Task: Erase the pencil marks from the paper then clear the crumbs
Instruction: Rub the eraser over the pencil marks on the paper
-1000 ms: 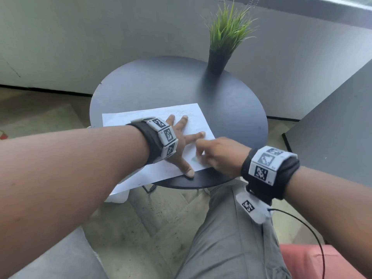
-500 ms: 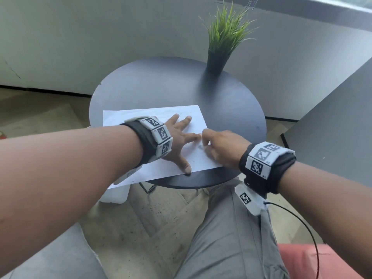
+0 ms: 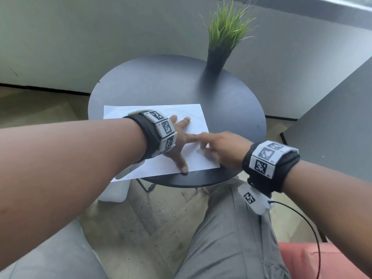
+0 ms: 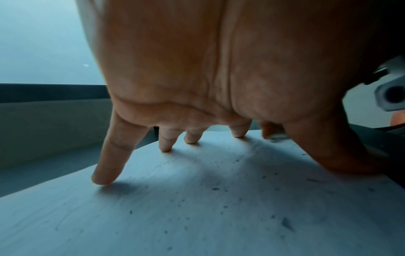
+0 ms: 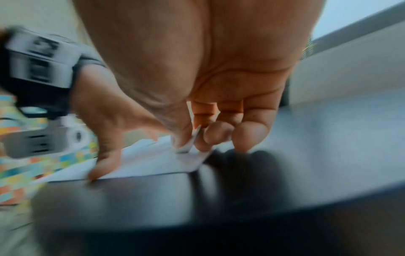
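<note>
the left hand [image 3: 177,141] lies flat with fingers spread, pressing the paper [image 3: 197,158] onto the round dark surface [image 3: 141,83]. the right hand [image 3: 223,150], blurred, seems to pinch a small eraser [image 5: 190,140] against the sheet's near right part. dark crumbs [image 4: 215,188] dot the paper.

Round dark table with a sheet and a potted plant

The round dark table [image 3: 231,109] filled the middle of the head frame. A white sheet of paper [image 3: 124,112] lay flat on its lower-left part, one corner jutting past the near rim. A grass-like plant in a dark pot [image 3: 216,59] stood upright near the far rim, toward the upper right.
</note>
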A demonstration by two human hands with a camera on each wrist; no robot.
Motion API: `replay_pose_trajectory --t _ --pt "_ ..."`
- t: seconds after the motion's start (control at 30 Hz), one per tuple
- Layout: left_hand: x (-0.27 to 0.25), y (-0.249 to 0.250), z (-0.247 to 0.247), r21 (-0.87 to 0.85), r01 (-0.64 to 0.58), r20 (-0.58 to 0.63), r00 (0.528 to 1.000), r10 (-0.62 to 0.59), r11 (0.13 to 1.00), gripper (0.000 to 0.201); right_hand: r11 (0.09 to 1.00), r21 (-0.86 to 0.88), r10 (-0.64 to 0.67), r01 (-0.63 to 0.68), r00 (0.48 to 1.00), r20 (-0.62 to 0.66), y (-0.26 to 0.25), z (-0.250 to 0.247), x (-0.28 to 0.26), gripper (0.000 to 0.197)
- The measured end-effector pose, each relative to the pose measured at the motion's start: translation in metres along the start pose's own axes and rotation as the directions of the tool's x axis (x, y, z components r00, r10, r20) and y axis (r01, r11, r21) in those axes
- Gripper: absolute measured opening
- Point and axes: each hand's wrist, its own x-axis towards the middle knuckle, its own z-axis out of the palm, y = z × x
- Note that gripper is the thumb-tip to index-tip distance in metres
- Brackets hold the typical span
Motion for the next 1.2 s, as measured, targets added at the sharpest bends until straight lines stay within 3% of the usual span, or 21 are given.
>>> replay_pose_trajectory --t 0.03,0.1,0.2,0.27,0.37,0.53,0.67,0.73,0.83,0.87,0.97,1.0,1.13,1.2 --pt "0.0 -0.001 0.0 0.003 -0.001 -0.003 1.0 0.001 1.0 0.116 0.999 -0.014 0.046 -0.046 0.998 -0.05 0.005 -0.002 0.002 0.016" --pt "0.0 -0.001 0.001 -0.003 0.003 0.002 1.0 -0.003 1.0 0.116 0.998 -0.058 0.015 -0.018 0.998 -0.056 0.002 0.0 0.001 0.014" --pt "0.002 0.0 0.002 0.014 0.013 0.008 1.0 -0.013 1.0 0.119 0.985 -0.035 -0.162 0.167 0.98 0.112 -0.016 0.01 -0.009 0.011" --pt "0.002 0.0 0.001 0.016 0.009 0.005 1.0 -0.01 1.0 0.118 0.995 -0.009 -0.1 0.101 0.992 0.08 -0.006 0.006 -0.005 0.014" --pt "0.001 -0.001 0.0 0.01 0.007 0.004 1.0 -0.007 1.0 0.116 0.997 0.02 0.08 -0.078 0.992 -0.093 0.017 -0.002 0.001 0.012" --pt "0.002 0.001 -0.001 0.02 0.013 0.012 1.0 -0.013 1.0 0.117 0.996 -0.002 -0.083 0.084 0.986 0.143 -0.007 -0.001 -0.009 0.014" --pt "0.004 0.0 -0.001 0.032 0.004 0.0 1.0 -0.004 0.999 0.116 0.994 -0.042 0.095 -0.098 0.994 -0.059 0.017 -0.011 0.006 0.013" --pt "0.004 0.001 -0.001 0.033 0.011 0.003 1.0 -0.011 0.999 0.117 0.996 -0.027 0.079 -0.08 0.996 -0.03 0.016 -0.008 0.003 0.01" --pt "0.007 0.001 -0.001 0.038 0.017 0.008 1.0 -0.017 0.999 0.119 0.996 0.014 -0.084 0.083 0.985 0.149 -0.002 -0.001 -0.009 0.009" --pt "0.007 0.001 -0.001 0.041 0.018 0.008 1.0 -0.018 0.999 0.12 0.997 0.023 -0.079 0.076 0.986 0.15 -0.001 -0.002 -0.008 0.012" --pt "0.008 0.002 -0.001 0.052 0.02 -0.008 1.0 -0.02 0.998 0.119 0.995 0.06 0.077 -0.075 0.996 -0.036 0.022 -0.01 -0.001 0.011" --pt "0.008 0.002 -0.001 0.055 0.026 -0.009 1.0 -0.025 0.998 0.12 0.996 0.051 0.075 -0.073 0.996 -0.055 0.025 -0.009 -0.002 0.012" --pt "0.008 0.003 -0.002 0.056 0.033 0.005 0.999 -0.033 0.998 0.122 0.994 0.026 -0.104 0.102 0.985 0.135 0.003 0.004 -0.015 0.005" --pt "0.008 0.004 -0.002 0.049 0.033 0.009 0.999 -0.033 0.998 0.122 0.999 0.048 -0.001 -0.001 0.999 0.045 0.01 -0.002 -0.011 0.007"
